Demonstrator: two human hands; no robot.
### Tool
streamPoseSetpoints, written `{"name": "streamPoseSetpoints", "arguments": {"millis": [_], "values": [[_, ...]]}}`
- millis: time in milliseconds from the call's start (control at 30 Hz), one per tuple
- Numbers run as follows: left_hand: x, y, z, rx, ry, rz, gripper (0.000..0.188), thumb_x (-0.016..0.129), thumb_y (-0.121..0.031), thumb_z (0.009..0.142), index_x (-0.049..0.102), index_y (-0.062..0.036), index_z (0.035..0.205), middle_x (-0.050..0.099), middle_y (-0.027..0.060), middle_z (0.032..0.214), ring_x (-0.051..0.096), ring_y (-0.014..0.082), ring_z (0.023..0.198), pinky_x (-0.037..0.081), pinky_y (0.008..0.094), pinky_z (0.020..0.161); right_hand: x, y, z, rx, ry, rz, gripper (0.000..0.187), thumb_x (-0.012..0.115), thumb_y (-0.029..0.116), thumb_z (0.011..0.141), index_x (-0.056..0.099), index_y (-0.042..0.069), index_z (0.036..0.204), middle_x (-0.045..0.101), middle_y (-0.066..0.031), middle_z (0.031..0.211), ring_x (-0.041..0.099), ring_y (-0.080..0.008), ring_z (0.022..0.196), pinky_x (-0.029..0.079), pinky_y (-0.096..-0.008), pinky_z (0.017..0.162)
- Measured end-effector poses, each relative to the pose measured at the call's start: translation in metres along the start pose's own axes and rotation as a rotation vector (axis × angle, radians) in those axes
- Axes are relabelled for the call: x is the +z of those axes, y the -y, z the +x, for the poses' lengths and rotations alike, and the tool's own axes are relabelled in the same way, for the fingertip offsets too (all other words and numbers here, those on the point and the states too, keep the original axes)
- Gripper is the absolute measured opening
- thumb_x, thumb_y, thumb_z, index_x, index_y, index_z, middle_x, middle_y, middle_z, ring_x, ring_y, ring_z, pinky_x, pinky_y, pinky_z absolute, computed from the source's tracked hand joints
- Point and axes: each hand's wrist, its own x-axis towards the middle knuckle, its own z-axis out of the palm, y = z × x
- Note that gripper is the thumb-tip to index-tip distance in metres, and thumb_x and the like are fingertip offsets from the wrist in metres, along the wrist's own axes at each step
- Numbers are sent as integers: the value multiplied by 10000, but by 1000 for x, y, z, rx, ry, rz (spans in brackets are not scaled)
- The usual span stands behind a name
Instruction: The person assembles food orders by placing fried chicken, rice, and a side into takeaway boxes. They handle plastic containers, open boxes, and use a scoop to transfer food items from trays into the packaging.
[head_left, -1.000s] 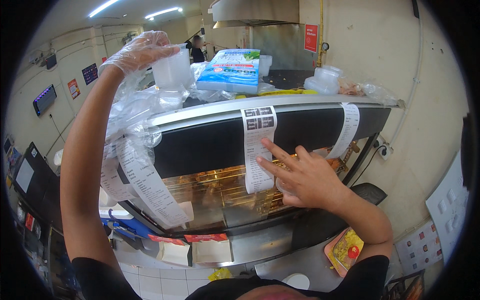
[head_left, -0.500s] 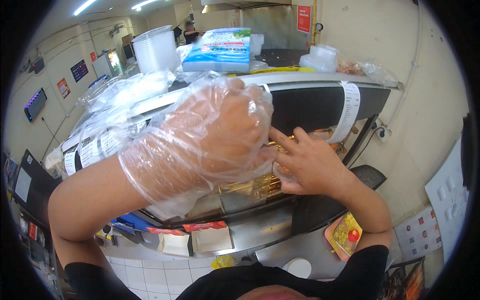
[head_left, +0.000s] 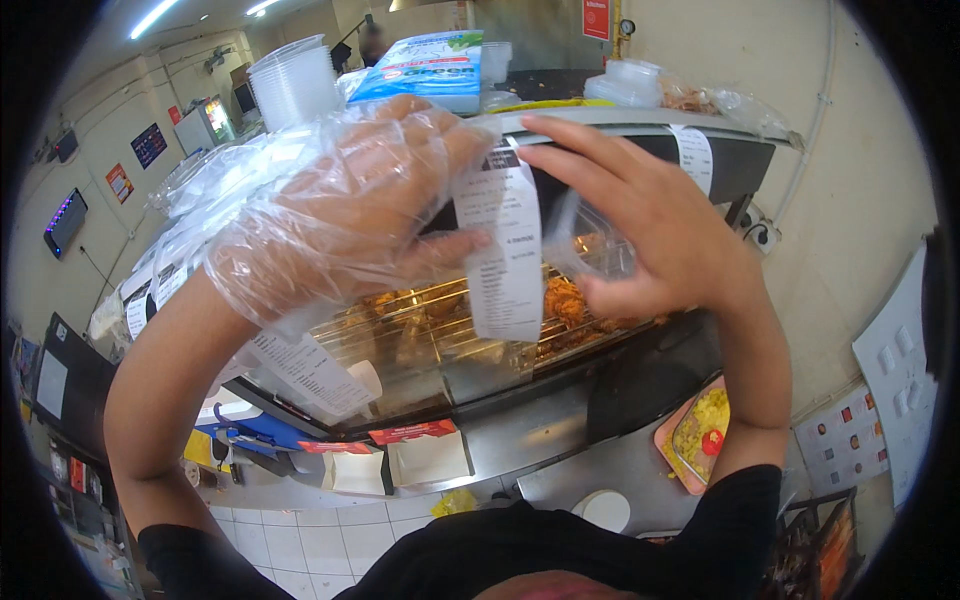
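A white printed receipt (head_left: 508,255) hangs from the top edge of a glass-fronted food warmer (head_left: 640,150). My left hand (head_left: 370,185), in a loose clear plastic glove, is at its left side. Its thumb overlaps the receipt while the fingers stretch toward its top, apart from the thumb. Bare, my right hand (head_left: 650,220) is on the other side, two fingers reaching to the receipt's upper edge. Between its thumb and palm sits a clear plastic cup (head_left: 600,250), partly hidden by the hand. Behind the glass, fried chicken (head_left: 565,300) lies on wire racks.
Stacked clear tubs (head_left: 293,85), a blue-and-white packet (head_left: 425,75) and lidded tubs (head_left: 625,83) stand on the warmer. More receipts (head_left: 310,370) hang along it. Open cartons (head_left: 430,455) and a tray of yellow food (head_left: 700,435) are below. A person is far back.
My hands have moved apart, uncovering the hanging receipt between them. My right hand has risen with its fingers extended, the clear cup still with it. My left hand has shifted left and its fingers have straightened.
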Motion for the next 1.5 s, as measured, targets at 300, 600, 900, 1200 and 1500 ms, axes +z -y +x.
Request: {"name": "streamPoseSetpoints", "arguments": {"millis": [300, 600, 900, 1200, 1500], "values": [[-12, -3, -6, -74, 65, 21, 565, 703, -352, 828, 516, -82, 1288, 501, 183, 1256, 474, 375, 1179, 413, 463, 1002, 12, -3, 22, 46, 59, -89, 675, 667, 314, 681, 510, -26, 1243, 526, -200, 1217, 548, -348, 1110, 470, -413, 921], [-7, -1, -5, -131, 27, 107, 481, 670, -409, 854, 581, -84, 1198, 431, 163, 1344, 395, 379, 1269, 367, 491, 1061, 15, 12, 33, 127, 50, -203, 603, 657, 344, 677, 556, -37, 1132, 565, -194, 1131, 583, -351, 1041, 493, -417, 855], [1, 7, 0, -118, 48, 58, 534, 649, -450, 866, 563, -79, 1241, 392, 161, 1413, 339, 373, 1341, 313, 488, 1111, 17, 11, 37, 216, 19, -224, 619, 669, 351, 644, 566, 22, 1158, 566, -184, 1092, 597, -336, 1011, 502, -420, 817], [-6, -60, -33, -327, -394, -552, 791, 715, -487, 788, 430, -66, 1393, 400, 140, 1450, 415, 295, 1320, 334, 452, 1099, 0, 46, -9, 292, -263, 229, 854, 757, 361, 631, 454, 59, 1370, 446, -215, 1330, 568, -374, 1108, 496, -438, 911], [106, -171, -104, -838, -367, -2736, 1050, 836, -410, 666, 236, -114, 1476, 398, 154, 1403, 478, 310, 1259, 442, 487, 1011, 33, 111, -20, 19, 152, 355, 823, 754, 630, 670, 546, 97, 1261, 526, -178, 1285, 519, -366, 1173, 376, -466, 1016]]}}
